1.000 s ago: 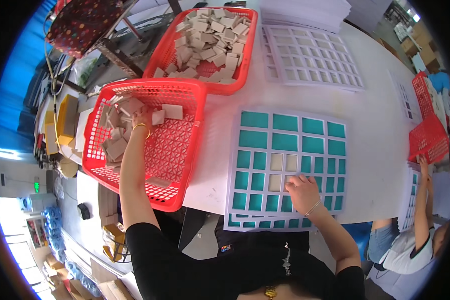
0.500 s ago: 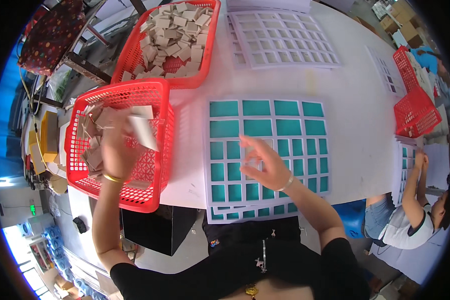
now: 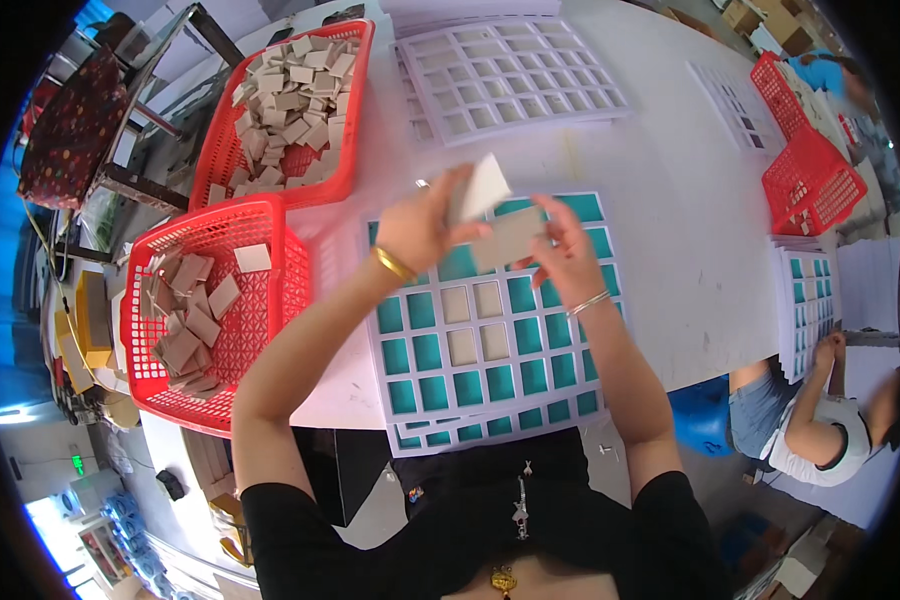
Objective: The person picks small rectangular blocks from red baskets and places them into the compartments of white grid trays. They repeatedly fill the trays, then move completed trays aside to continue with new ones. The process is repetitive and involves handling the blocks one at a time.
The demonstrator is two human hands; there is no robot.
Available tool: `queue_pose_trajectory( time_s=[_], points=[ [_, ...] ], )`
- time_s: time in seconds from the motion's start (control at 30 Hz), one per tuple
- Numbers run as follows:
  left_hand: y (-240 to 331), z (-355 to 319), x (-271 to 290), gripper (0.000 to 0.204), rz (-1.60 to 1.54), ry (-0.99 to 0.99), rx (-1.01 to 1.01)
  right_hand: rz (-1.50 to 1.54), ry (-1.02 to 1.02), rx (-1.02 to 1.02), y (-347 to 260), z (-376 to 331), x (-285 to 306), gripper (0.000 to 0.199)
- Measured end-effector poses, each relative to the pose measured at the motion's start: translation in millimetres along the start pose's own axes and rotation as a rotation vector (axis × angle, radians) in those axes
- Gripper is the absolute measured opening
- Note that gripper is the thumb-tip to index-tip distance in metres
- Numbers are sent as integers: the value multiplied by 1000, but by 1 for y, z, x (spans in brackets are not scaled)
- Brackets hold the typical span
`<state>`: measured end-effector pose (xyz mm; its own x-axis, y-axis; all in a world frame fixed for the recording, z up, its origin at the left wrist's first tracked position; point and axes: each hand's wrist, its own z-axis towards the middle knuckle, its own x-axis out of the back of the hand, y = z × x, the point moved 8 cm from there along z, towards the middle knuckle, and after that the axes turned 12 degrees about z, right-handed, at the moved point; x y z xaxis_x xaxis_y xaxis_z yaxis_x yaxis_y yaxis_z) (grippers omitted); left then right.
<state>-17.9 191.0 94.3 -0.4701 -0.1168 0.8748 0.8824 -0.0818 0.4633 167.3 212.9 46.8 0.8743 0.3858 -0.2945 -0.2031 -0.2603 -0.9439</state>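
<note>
My left hand (image 3: 420, 222) is closed on a white tile (image 3: 487, 187), held tilted above the far left part of a white grid frame. Close to it, my right hand (image 3: 567, 258) grips a grey-beige tile (image 3: 510, 240) between thumb and fingers. The grid frame (image 3: 378, 365) has turquoise-bottomed compartments, larger ones in the far rows and smaller ones nearer me. Several small compartments hold pale tiles (image 3: 461, 346). My hands and the two held tiles hide some of the far compartments. Another grid frame (image 3: 500, 430) shows from underneath at the near edge.
At left, a red basket (image 3: 298, 270) holds loose tiles; a second red basket (image 3: 355, 150) beyond it is piled with them. Stacked white grid frames (image 3: 530, 70) lie at the back. On the right, a person (image 3: 820, 430) handles similar frames near red baskets (image 3: 815, 185).
My left hand has come out of the near basket with a tile and moved right, over the frame. My right hand has moved up and now holds a tile. The view has shifted.
</note>
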Motion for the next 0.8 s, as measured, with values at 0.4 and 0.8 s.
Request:
queue_pose_trajectory(
  time_s=[0.4, 0.8],
  points=[
    [-70, 15, -93, 59, 314, -58, 50, -54, 223, 142, 30, -6, 85, 44],
    [-98, -6, -76, 35, 182, 16, 29, -481, 19, 100, 75, 40, 15, 30]
  ],
)
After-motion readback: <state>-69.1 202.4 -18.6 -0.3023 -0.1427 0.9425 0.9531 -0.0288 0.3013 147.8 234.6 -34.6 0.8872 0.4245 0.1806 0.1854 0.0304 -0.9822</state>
